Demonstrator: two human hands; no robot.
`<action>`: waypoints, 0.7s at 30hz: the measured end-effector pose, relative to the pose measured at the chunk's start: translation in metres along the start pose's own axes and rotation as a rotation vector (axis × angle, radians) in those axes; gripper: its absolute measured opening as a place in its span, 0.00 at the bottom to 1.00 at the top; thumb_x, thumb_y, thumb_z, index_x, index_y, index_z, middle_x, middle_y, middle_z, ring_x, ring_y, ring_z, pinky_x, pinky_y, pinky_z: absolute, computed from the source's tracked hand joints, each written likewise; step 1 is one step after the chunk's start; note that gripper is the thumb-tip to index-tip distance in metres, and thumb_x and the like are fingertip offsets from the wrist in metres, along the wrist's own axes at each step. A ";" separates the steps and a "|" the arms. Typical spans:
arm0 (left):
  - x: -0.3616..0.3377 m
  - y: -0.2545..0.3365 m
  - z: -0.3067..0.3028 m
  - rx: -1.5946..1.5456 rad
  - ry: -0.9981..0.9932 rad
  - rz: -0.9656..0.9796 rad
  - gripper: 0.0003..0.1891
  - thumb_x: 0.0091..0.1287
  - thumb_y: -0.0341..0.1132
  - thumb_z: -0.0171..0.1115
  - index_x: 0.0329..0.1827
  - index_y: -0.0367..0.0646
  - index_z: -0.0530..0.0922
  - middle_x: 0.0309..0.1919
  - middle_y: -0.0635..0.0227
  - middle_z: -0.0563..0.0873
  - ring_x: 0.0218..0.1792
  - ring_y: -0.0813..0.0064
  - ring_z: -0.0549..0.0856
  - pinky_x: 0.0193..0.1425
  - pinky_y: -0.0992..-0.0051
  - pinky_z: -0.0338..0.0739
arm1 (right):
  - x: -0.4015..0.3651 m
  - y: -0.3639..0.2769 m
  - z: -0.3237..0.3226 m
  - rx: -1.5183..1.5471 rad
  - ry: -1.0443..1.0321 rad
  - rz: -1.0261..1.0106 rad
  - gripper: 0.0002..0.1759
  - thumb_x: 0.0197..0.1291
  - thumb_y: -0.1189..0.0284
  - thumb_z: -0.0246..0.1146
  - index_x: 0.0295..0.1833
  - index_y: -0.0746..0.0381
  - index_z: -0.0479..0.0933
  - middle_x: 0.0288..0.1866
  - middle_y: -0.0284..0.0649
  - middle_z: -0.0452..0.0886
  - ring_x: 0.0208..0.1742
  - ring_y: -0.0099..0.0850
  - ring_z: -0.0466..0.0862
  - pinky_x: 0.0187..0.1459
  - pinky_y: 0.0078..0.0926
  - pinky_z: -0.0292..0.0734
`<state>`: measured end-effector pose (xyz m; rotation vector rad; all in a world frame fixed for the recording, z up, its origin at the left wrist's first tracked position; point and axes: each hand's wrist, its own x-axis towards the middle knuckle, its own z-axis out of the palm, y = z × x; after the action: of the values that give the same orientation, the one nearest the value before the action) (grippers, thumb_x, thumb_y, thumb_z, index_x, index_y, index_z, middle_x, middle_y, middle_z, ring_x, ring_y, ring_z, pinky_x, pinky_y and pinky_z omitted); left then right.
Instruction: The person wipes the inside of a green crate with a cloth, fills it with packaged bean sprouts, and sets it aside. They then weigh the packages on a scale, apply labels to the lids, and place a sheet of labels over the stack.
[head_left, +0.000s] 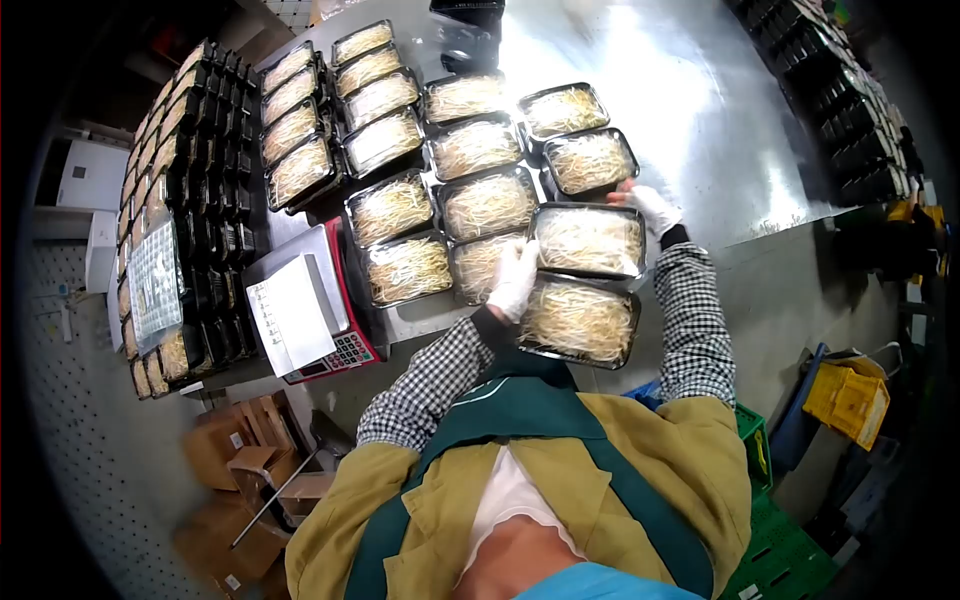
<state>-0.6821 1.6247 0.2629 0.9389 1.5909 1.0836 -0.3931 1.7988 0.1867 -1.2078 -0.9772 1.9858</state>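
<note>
A black tray of bean sprouts (588,240), its top glossy like film, lies between my two gloved hands. My left hand (515,280) holds its left edge, fingers pointing away from me, close over a neighbouring sprout tray (477,265). At the far right corner, my right hand (650,205) curls round the held tray; its bare-looking fingertips show beyond the rim. Nearer my body is another sprout tray (580,320), overlapped by the held one. Just past my right fingertips sits a further sprout tray (590,162). The undersides of both hands are hidden.
Rows of filled trays (385,140) cover the left of the metal table (690,110). A red scale (350,350) carries white label sheets (292,315). Tall tray stacks (190,200) stand far left, more black trays (840,100) far right. Green crates (775,550) are below right.
</note>
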 end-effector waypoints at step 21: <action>0.061 0.014 0.112 0.218 0.258 -0.220 0.15 0.66 0.41 0.55 0.47 0.38 0.71 0.42 0.47 0.79 0.46 0.52 0.79 0.50 0.61 0.72 | -0.116 0.049 0.028 -0.612 0.746 -0.280 0.13 0.66 0.69 0.56 0.47 0.69 0.74 0.38 0.45 0.81 0.37 0.32 0.76 0.45 0.26 0.71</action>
<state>-0.5875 1.7087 0.2423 0.7633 2.0052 0.9175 -0.3780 1.6721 0.2076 -1.8196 -1.2735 0.8877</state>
